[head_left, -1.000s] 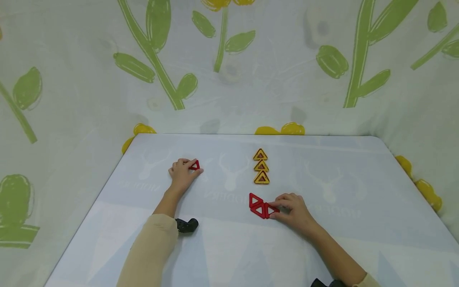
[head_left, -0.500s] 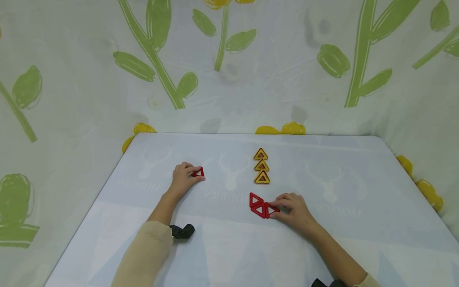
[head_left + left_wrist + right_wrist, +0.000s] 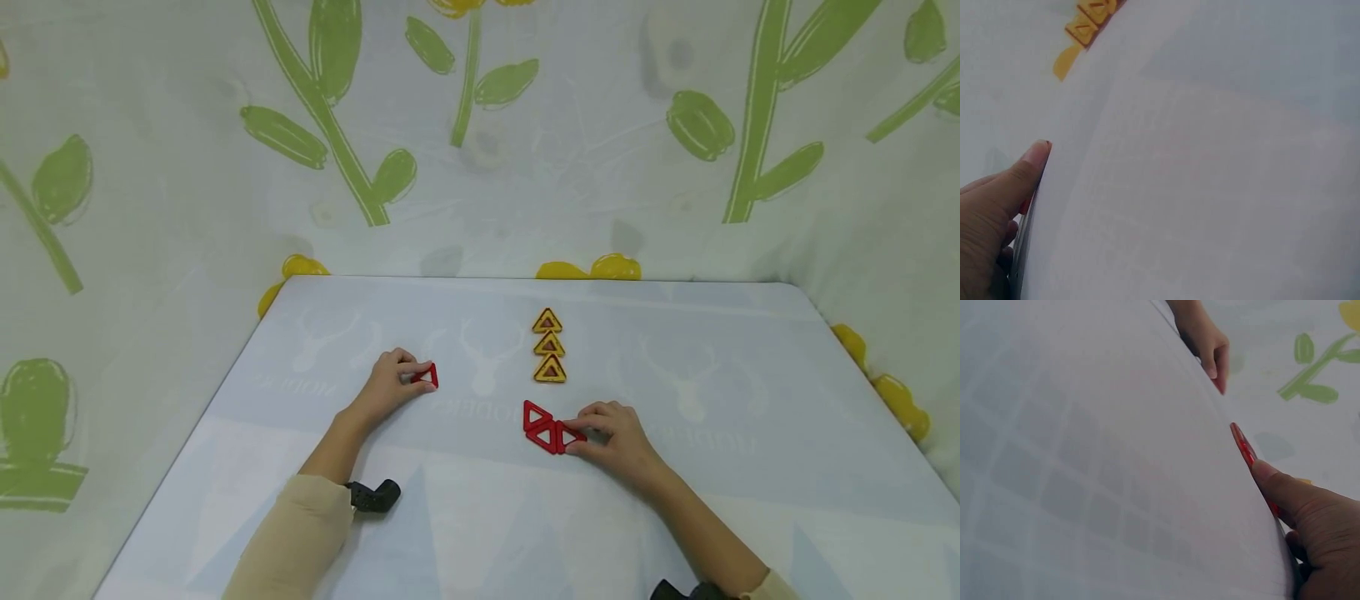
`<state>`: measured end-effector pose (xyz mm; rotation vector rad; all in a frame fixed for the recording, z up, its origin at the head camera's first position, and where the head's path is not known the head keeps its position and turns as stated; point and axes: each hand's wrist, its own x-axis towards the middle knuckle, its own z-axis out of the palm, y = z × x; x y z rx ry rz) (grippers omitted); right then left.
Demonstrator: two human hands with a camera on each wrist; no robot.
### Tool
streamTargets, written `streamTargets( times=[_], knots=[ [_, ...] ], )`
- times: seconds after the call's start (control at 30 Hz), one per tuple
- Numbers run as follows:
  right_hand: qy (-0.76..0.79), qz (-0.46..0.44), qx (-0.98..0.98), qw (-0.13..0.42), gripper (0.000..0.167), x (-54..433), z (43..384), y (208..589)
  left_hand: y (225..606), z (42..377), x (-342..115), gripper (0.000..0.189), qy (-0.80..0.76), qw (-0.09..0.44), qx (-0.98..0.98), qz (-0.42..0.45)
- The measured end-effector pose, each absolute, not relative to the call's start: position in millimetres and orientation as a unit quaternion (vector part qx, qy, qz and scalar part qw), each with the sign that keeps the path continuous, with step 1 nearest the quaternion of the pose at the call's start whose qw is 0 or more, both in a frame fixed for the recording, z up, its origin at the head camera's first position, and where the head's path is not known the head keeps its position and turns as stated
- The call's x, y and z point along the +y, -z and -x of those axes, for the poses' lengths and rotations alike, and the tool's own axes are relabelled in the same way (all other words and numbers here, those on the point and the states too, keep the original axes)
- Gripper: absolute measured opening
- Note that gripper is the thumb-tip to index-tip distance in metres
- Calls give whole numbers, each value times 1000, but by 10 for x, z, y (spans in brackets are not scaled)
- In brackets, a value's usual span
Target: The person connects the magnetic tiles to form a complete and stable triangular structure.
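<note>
Between thumb and fingers my left hand (image 3: 392,387) pinches a red triangular frame tile (image 3: 434,375), left of the middle of the table. Two joined red triangle tiles (image 3: 543,436) lie flat near the center. A third red triangle tile (image 3: 560,437) touches their right side, and my right hand (image 3: 618,440) pinches it by its edges. Behind them stands a column of yellow triangle tiles (image 3: 550,369) with brownish centers, lying point to base. In the right wrist view the red tiles (image 3: 1242,445) appear edge-on beside my right thumb; the left hand (image 3: 1205,337) is farther off.
The white table (image 3: 480,517) has pale deer and triangle prints. Its far edge meets a curtain (image 3: 570,183) with green plants and yellow flowers. A black wrist device (image 3: 375,497) sits by the left sleeve (image 3: 296,533); another (image 3: 686,591) is at the bottom right.
My left hand has moved right and toward me across the table, carrying its red triangle tile closer to the other red ones. The right hand and the yellow column stay put.
</note>
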<state>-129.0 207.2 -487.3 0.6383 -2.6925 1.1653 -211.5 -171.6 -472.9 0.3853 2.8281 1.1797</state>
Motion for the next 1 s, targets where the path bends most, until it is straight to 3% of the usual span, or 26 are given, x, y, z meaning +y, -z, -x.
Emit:
streamTargets(
  times=[0.17,0.47,0.73,1.0],
  knots=[
    [-384,-218,-894,81,29,2071,1293,4889,4751,2025,-1659,47,-384,14,913,-136],
    [-383,-227,-891,88,31,2071,1291,4887,4753,1880,-1508,42,-336,-54,930,-138],
    [-379,-222,-895,85,31,2085,1278,4882,4679,1755,-1281,44,-293,-29,947,-125],
    [-386,-211,-895,68,32,2067,1292,4882,4662,1641,-1192,43,-276,-46,951,-133]
  ],
)
